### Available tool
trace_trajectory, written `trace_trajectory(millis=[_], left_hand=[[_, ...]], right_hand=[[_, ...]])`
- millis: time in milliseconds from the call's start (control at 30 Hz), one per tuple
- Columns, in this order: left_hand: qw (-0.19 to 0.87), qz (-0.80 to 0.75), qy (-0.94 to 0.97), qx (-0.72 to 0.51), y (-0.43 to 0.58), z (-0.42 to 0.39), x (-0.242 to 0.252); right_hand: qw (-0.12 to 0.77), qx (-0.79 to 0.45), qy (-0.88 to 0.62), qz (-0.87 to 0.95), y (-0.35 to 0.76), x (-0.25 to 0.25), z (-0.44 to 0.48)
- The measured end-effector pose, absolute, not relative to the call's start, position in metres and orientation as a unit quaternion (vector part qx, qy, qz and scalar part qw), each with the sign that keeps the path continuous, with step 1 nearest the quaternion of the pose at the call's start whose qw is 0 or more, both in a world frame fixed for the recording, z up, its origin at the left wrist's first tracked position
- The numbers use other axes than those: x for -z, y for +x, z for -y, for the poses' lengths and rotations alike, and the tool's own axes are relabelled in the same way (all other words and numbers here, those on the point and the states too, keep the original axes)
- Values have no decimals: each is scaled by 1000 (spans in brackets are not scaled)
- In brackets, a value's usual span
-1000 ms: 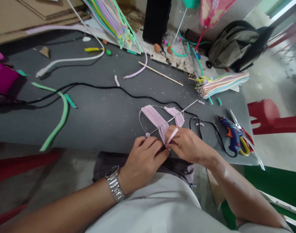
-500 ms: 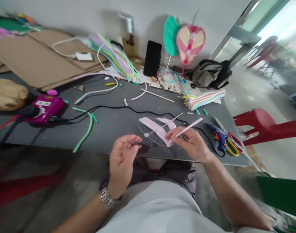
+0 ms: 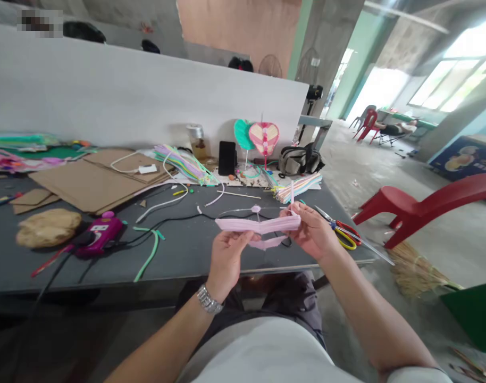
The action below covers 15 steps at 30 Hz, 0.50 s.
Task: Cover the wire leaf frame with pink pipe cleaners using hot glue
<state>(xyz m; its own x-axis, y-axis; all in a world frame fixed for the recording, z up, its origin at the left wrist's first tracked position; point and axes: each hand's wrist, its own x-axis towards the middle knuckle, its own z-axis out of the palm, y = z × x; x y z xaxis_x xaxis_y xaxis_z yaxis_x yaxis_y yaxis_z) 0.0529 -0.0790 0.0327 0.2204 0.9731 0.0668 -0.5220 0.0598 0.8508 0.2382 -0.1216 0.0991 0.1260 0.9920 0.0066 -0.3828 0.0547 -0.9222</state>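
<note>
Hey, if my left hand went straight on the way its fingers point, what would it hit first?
The left hand grips the pink strip piece; past that, probably the black cable on the table, though depth is unclear.

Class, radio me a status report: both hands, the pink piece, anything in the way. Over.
Left hand grips one end of pink woven piece. Right hand grips the other end. Held above table; scissors near right hand, nothing blocking.

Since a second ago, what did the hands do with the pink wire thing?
The left hand, which had let go, grips the pink strip-wrapped wire frame again, and both hands have lifted it off the grey table, turned edge-on. The right hand still pinches its loose pink strip.
</note>
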Motion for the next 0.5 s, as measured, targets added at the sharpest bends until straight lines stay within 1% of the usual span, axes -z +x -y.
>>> trace_trajectory(millis=[267, 500], left_hand=[[674, -292, 371, -568, 48, 105, -54], [703, -311, 331, -547, 48, 123, -46]], right_hand=[[705, -439, -446, 333, 241, -80, 148], [714, -374, -468, 363, 227, -69, 165]])
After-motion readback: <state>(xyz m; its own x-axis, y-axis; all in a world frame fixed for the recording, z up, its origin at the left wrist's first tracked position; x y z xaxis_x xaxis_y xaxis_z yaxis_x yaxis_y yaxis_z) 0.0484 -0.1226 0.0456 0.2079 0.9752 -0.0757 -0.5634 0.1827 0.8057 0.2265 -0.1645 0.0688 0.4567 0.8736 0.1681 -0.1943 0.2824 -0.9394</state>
